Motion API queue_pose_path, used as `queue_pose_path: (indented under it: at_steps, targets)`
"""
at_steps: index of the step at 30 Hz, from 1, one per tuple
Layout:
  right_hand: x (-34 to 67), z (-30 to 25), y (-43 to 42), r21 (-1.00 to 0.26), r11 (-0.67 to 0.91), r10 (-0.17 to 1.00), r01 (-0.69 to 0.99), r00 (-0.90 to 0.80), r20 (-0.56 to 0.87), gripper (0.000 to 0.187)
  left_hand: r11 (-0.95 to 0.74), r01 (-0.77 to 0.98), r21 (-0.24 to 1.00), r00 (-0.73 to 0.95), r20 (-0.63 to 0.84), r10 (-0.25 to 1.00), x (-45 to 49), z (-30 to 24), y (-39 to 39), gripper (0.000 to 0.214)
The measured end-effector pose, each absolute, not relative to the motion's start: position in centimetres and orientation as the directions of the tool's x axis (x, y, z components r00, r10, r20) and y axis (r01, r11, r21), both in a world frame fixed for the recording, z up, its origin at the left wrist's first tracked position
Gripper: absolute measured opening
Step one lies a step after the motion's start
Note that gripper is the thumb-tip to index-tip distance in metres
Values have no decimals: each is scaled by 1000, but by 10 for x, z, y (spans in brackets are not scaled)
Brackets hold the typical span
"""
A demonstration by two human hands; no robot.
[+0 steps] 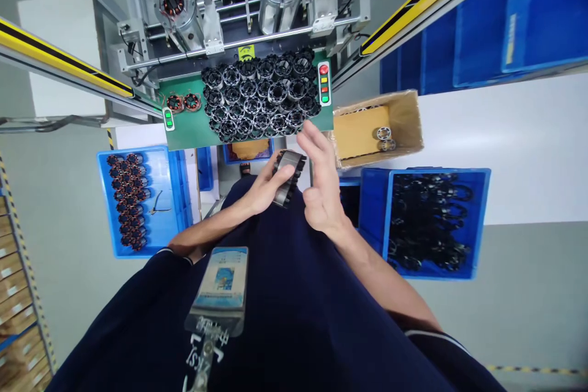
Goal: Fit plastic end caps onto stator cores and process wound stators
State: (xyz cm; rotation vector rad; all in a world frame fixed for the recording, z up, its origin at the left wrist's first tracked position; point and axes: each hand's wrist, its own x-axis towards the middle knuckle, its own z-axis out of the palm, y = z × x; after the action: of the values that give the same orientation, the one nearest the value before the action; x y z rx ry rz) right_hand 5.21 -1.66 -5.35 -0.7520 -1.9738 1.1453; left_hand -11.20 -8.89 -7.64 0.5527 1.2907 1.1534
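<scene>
In my left hand is a stator core, a grey metal ring with black toothed rims, tilted on its side in front of my body. My thumb lies across its outer face. Just to the right, my right hand is raised with its fingers stretched out, apart from the core and holding nothing. Beyond both hands, many similar stator cores stand stacked in rows on the green work surface. Two cores wound with copper wire lie at that surface's left end.
Behind the stack stands a winding machine with button panels. A blue bin at left holds wound cores and cutters. At right are a cardboard box and a blue bin of black parts. Yellow-black posts flank the machine.
</scene>
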Motion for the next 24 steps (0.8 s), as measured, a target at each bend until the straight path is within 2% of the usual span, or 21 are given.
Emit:
queue_pose_path:
  at_steps: [3,8,10,12,14,16,19,24]
  targets:
    - [76,-69,-21,-932,327,821,157,-535,198,77,317,-113,941,-186,-334,924,-146,-93,-85,77]
    - [109,-96,-42,-943,169,878,287,-478,12,67,346,54,937,-171,-332,927,-201,-129,-61,74]
    - [117,-99,-51,-921,138,866,365,-496,-67,63,312,200,929,-153,-285,946,-219,-141,-49,72]
    - [123,-98,-58,-892,120,837,436,-527,-145,57,257,433,864,-156,-209,965,-237,-150,-35,66]
    - [127,-95,-62,-869,104,811,485,-546,-208,53,203,649,734,-144,-143,979,-253,-158,-18,62]
    - [130,-96,-66,-850,80,794,521,-548,-261,52,162,780,604,-117,-113,987,-267,-165,2,63]
    - [134,-102,-72,-816,33,791,578,-514,-332,54,130,875,467,-92,-102,990,-283,-174,32,69]
    - [137,-114,-82,-778,-24,813,628,-440,-381,60,136,938,320,-90,-156,984,-288,-178,71,67]
